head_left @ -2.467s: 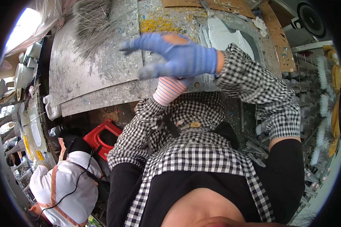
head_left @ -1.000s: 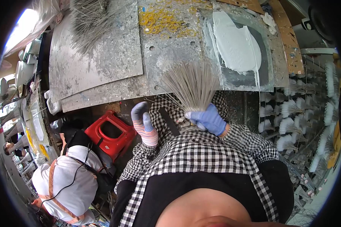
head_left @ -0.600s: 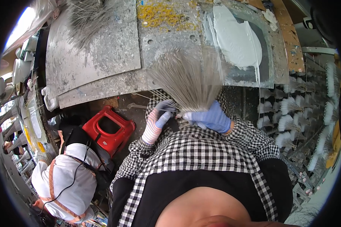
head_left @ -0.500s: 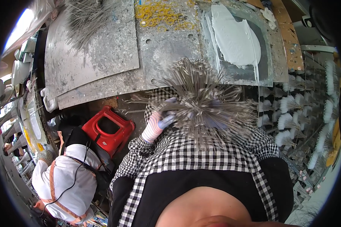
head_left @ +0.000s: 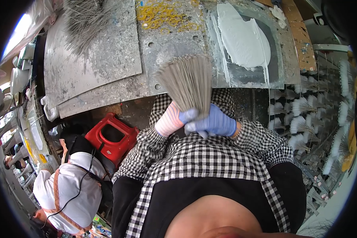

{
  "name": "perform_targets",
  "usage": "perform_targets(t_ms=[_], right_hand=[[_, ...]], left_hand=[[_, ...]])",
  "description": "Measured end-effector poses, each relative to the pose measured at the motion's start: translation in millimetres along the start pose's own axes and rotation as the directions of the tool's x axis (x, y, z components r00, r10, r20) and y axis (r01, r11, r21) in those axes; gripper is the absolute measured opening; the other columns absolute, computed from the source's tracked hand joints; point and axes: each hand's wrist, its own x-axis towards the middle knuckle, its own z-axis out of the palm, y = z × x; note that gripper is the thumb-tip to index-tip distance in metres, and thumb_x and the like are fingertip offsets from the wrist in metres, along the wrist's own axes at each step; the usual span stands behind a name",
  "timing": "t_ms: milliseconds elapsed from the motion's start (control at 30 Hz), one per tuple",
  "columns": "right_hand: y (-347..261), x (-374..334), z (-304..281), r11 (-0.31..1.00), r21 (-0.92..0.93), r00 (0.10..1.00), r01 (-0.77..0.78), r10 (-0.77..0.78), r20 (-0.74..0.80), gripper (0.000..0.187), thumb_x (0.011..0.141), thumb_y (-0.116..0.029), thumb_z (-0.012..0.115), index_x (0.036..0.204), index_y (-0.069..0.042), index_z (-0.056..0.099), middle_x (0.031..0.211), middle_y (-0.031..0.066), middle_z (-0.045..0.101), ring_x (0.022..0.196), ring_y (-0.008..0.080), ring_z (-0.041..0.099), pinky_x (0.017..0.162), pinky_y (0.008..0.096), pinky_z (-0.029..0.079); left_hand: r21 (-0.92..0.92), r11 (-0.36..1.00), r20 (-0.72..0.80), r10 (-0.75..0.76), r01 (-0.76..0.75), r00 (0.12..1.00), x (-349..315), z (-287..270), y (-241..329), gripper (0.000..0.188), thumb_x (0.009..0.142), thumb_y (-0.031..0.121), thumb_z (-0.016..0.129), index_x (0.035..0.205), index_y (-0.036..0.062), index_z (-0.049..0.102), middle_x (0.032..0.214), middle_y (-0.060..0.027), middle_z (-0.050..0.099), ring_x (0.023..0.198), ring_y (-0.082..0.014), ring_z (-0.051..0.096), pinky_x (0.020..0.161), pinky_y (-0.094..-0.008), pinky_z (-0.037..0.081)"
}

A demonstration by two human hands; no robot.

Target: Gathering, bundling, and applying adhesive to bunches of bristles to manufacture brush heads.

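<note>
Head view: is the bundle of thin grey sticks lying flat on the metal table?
No: both gloved hands, left hand and right hand, hold the bundle fanned upward in front of the table.

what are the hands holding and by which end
Both hands, left and right, grip one bundle of thin grey rods at its lower, gathered end; the upper ends fan out above the fingers.

A grey, paint-flecked metal table (head_left: 107,67) carries a loose heap of thin grey wires (head_left: 83,18) at its far left, scattered yellow rings (head_left: 162,16) in the middle, and a dark tray (head_left: 275,51) smeared with white paste (head_left: 242,39) to the right.
</note>
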Motion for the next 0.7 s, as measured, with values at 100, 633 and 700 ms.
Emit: perform_targets(t_ms=[100, 633, 700], right_hand=[[16, 4, 5, 0.974, -0.205, 0.992, 0.096, -0.11, -0.054, 0.042, 0.085, -0.025, 0.079, 0.115, 0.0, 0.063, 0.089, 0.0113, 0.07, 0.07, 0.014, 0.067, 0.056, 0.0269, 0.057], [-7, 31, -57, 0.893, -0.136, 0.893, 0.429, -0.396, 0.214, 0.043, 0.083, -0.015, 0.079, 0.121, -0.004, 0.062, 0.111, 0.0097, 0.067, 0.098, 0.0215, 0.064, 0.088, 0.0328, 0.054], [-47, 41, -67, 0.786, -0.29, 0.838, 0.546, -0.52, 0.167, 0.049, 0.086, -0.017, 0.077, 0.129, -0.005, 0.059, 0.117, 0.0111, 0.066, 0.108, 0.0248, 0.063, 0.097, 0.0344, 0.051]], left_hand=[[0.002, 0.985, 0.22, 0.169, -0.174, 0.961, -2, -15, -16, 0.081, 0.083, 0.028, 0.084, 0.145, 0.0013, 0.04, 0.135, -0.0146, 0.057, 0.12, -0.0242, 0.06, 0.098, -0.0395, 0.054], [0.503, 0.736, 0.274, 0.361, -0.453, 0.891, -4, 71, 109, 0.059, 0.067, 0.005, 0.082, 0.122, 0.0028, 0.061, 0.108, -0.0082, 0.07, 0.095, -0.0156, 0.068, 0.088, -0.0321, 0.055], [0.587, 0.531, 0.303, 0.556, -0.611, 0.774, -7, 76, 117, 0.047, 0.062, 0.006, 0.083, 0.106, 0.0055, 0.067, 0.085, -0.0021, 0.069, 0.075, -0.0121, 0.067, 0.071, -0.0283, 0.056]])
